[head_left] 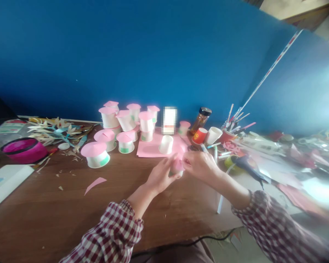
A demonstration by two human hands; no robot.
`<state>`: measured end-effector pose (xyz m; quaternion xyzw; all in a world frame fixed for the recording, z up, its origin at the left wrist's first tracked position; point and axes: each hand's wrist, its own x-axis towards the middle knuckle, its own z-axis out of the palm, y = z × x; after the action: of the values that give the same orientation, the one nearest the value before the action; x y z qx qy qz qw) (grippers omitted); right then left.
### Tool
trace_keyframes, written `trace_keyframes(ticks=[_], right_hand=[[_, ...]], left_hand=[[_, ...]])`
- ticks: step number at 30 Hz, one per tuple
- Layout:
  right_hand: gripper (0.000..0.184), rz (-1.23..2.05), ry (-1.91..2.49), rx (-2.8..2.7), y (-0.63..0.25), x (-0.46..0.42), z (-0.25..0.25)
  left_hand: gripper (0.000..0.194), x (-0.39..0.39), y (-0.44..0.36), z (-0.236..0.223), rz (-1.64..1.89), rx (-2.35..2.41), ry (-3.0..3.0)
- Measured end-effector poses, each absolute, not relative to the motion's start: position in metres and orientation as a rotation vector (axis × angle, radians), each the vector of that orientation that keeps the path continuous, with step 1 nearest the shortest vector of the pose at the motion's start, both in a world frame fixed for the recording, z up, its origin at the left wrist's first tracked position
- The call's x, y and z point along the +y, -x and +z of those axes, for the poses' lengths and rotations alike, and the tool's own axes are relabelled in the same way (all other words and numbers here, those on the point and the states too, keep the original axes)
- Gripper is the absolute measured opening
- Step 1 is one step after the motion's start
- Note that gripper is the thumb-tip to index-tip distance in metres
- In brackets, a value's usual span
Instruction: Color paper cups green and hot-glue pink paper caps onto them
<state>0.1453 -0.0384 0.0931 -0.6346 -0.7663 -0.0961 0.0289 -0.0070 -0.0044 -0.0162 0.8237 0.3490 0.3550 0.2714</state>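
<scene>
My left hand (159, 176) is closed round a small paper cup (177, 170) with pink paper on top, held just above the table. My right hand (200, 164) has its fingers pinched at the cup's pink paper edge; the fingertips are partly hidden. Just beyond my hands a plain white paper cup (166, 144) stands on a stack of pink sheets (148, 151). To the left are several white cups with pink paper tops, the nearest being a pink-topped cup (95, 155), and some are stacked.
A pink paper strip (95, 184) lies on the brown table (71, 226). A red cup (199, 136), a dark-lidded jar (201, 120) and a glue gun (249, 168) are at the right. A magenta round container (24, 151) and wood shavings lie left. A blue panel (126, 54) rises behind.
</scene>
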Motion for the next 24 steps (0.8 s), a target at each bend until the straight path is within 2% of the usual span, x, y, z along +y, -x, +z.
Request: trace_keyframes(ticks=[17, 24], right_hand=[[0.017, -0.335, 1.921, -2.333, -0.155, -0.044, 0.086], [0.024, -0.385, 1.809, -2.292, -0.162, -0.078, 0.070]], left_hand=[[0.078, -0.005, 0.006, -0.015, 0.980, 0.962, -2.188], [0.076, -0.005, 0.006, -0.016, 0.971, 0.974, -2.210]])
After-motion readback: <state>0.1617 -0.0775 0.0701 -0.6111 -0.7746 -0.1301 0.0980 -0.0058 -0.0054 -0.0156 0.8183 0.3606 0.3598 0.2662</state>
